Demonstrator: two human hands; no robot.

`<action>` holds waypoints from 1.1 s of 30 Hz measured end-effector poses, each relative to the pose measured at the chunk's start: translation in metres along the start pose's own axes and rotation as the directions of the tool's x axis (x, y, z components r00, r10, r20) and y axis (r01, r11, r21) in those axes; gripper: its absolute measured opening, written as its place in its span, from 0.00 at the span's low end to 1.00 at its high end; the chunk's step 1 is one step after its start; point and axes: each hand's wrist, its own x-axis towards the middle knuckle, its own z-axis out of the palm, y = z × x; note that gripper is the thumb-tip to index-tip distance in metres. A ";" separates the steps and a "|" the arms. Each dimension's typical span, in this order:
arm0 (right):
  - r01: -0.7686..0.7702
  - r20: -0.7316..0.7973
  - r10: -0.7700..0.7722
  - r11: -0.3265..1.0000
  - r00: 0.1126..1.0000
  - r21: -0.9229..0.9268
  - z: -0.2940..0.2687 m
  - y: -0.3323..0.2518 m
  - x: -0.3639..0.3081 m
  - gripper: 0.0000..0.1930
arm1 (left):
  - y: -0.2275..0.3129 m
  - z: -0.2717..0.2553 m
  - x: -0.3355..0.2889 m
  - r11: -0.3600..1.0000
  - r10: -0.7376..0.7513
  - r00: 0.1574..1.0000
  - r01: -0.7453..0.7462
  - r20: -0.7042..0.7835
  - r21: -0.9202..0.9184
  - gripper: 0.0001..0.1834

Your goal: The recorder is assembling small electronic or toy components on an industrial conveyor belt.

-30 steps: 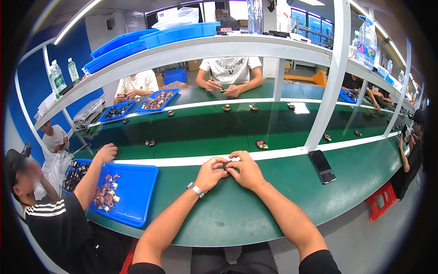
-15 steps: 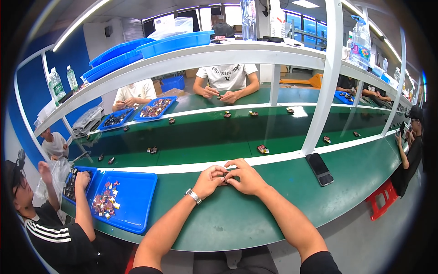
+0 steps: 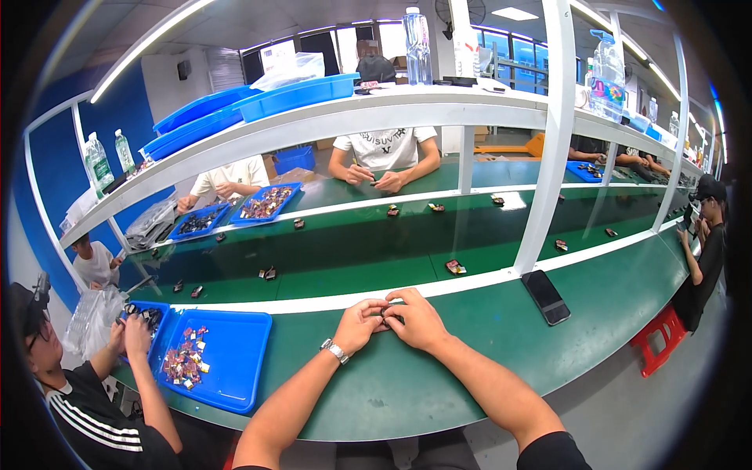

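Observation:
Over the green bench, near its far white edge, my two hands meet around a small dark part [image 3: 384, 312]. My left hand [image 3: 357, 326], with a metal watch on its wrist, pinches it from the left side. The fingers of my right hand [image 3: 417, 321] are curled and close on the same part from the right. Most of the part is hidden behind the fingertips, so its exact kind cannot be made out. To the right on the bench lies a black phone [image 3: 546, 298].
A blue tray [image 3: 252, 356] with small red-and-white pieces [image 3: 186, 360] stands left, beside a co-worker [image 3: 98, 399]. Beyond the white rail, a green belt [image 3: 360, 274] carries several small parts. A white post [image 3: 544, 157] and shelf rise ahead; people sit across.
My hands stay together around the small dark part, fingers slightly shifted. The co-worker at left has brought both hands together over the tray of dark parts. Parts on the belt have shifted slightly.

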 end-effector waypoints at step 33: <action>-0.328 0.381 0.283 0.943 0.880 0.056 -0.042 0.028 0.008 0.04 | 0.007 -0.007 -0.001 0.876 0.132 0.983 -0.056 -0.126 0.479 0.10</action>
